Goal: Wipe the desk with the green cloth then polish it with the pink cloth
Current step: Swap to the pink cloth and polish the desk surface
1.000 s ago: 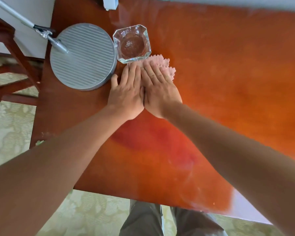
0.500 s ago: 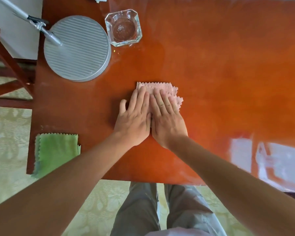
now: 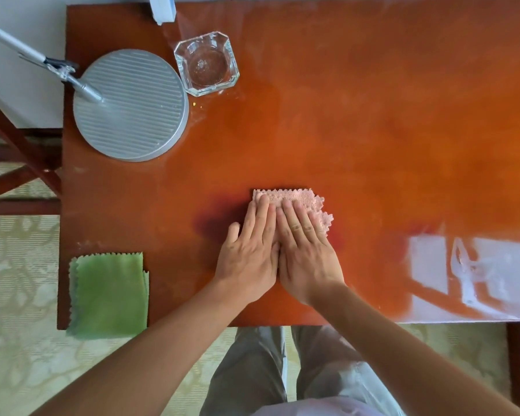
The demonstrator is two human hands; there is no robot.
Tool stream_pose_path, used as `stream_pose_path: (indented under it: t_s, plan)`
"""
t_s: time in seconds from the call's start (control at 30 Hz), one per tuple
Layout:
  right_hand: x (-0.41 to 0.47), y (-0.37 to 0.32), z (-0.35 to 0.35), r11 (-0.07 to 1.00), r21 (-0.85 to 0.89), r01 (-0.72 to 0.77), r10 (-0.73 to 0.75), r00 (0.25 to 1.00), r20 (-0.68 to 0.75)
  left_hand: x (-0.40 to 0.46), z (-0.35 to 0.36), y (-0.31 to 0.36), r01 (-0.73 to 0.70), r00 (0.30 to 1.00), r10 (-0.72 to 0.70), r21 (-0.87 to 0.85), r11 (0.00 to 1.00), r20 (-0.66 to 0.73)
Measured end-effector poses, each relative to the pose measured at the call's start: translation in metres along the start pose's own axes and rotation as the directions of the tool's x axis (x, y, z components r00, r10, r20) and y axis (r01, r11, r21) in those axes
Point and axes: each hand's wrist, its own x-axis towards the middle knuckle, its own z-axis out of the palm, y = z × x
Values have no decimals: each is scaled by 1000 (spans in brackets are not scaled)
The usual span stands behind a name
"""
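Note:
A pink cloth (image 3: pixel 291 196) with zigzag edges lies folded on the glossy orange-brown desk (image 3: pixel 357 115), near the middle of its front half. My left hand (image 3: pixel 249 256) and my right hand (image 3: pixel 306 256) lie flat side by side on it, fingers together, pressing it down. Only the cloth's far edge and right side show past the fingertips. A green cloth (image 3: pixel 108 292) lies flat at the desk's front left corner, slightly overhanging the edge, well left of both hands.
A round ribbed grey lamp base (image 3: pixel 129 103) with a metal arm stands at the back left. Beside it sits a square glass dish (image 3: pixel 206 63). A white object (image 3: pixel 162 9) is at the back edge. A wooden chair frame (image 3: pixel 18 151) stands left of the desk.
Both hands have slid the pink cloth from beside the glass dish toward the desk's front edge. The green cloth has come into view at the front left.

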Motion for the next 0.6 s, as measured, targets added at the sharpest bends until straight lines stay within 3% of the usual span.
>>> stream_pose_path:
  t_s: [0.6]
  plan:
    - [243,101,-136,982,-153,110,-118,992,-48,255,-101,-55,194,979,-194,-5,981,-59]
